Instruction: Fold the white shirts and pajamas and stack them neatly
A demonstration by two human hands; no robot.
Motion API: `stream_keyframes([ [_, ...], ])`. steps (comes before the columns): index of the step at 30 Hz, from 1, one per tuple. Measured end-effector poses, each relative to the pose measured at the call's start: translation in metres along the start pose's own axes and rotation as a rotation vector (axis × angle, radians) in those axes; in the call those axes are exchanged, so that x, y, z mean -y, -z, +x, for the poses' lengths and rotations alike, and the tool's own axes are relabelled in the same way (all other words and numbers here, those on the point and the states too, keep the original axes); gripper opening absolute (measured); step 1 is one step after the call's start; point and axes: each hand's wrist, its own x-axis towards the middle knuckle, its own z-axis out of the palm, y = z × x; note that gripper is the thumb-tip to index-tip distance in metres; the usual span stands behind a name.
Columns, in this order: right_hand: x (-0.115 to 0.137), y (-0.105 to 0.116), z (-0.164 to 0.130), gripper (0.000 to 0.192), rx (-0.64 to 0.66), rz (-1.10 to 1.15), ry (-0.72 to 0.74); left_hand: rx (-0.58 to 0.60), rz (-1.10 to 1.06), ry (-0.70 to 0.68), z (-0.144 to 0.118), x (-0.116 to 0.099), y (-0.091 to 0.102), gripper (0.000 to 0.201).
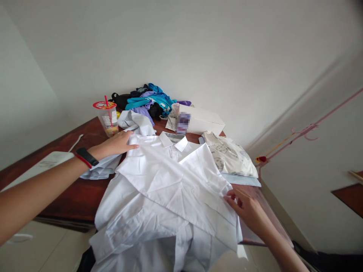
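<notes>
A white collared shirt (170, 177) lies spread over the table, collar toward the wall, with its lower part hanging over the near edge. My left hand (120, 142) rests at the shirt's left shoulder, thumb spread from the fingers on the fabric; a dark band with red trim circles that wrist. At the shirt's right side, my right hand (244, 204) has curled fingers pinching the edge of a sleeve. Creases run diagonally across the shirt's front. Pale blue-grey cloth (102, 170) shows below my left hand.
On the brown table (82, 196) stand a plastic cup with a red straw (108, 117) and a white box (201, 119). A heap of clothes (150, 100) lies by the wall. Folded clothes (232, 155) are at right, a flat white object (42, 166) at left. A pink rod (309, 130) leans nearby.
</notes>
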Motion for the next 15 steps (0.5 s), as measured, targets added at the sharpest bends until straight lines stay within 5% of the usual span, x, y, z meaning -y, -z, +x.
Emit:
stream_keyframes([
  [3, 0.005, 0.007, 0.011, 0.040, -0.090, 0.013, 0.048, 0.087, 0.134, 0.043, -0.043, -0.006, 0.005, 0.067],
  [7, 0.024, 0.006, 0.028, 0.038, -0.057, 0.077, 0.104, 0.140, -0.065, 0.079, -0.104, -0.011, 0.000, 0.068],
  [11, 0.052, -0.001, 0.043, 0.030, 0.002, 0.120, 0.232, -0.018, -0.186, 0.127, -0.137, -0.017, -0.024, 0.043],
  [15, 0.098, -0.001, 0.067, 0.023, 0.056, 0.129, 0.377, -0.186, -0.140, 0.145, -0.143, -0.027, -0.042, 0.015],
])
